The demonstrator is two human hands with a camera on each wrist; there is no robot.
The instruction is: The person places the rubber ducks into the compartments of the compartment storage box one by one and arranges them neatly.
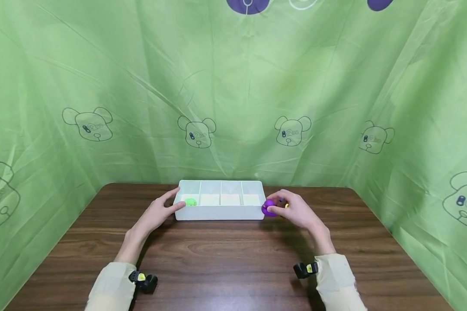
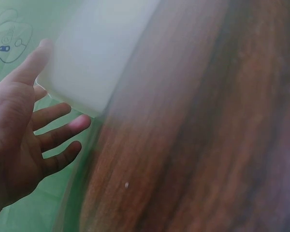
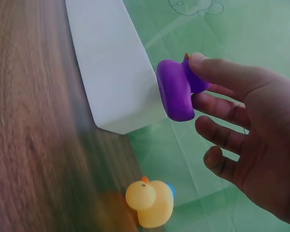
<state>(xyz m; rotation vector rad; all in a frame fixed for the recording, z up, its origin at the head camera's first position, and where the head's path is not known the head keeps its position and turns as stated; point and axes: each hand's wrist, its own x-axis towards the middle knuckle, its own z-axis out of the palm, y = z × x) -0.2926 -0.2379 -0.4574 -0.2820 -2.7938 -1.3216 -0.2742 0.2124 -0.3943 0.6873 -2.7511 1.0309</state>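
Observation:
A white divided box sits toward the back of the table, a small green toy in its leftmost compartment. My left hand rests against the box's left end, thumb over the front rim and the other fingers along the end wall. In the left wrist view its fingers are spread and loosely bent. With thumb and fingertips, my right hand pinches a purple rubber duck just beside the box's right end. Below that hand in the right wrist view is a yellow rubber duck, mostly covered by the hand in the head view.
The brown wooden table reaches back to a green curtain printed with bear heads. Each wrist carries a small black camera, one by the left sleeve and one by the right sleeve. A small dark blue piece shows under the right fingers.

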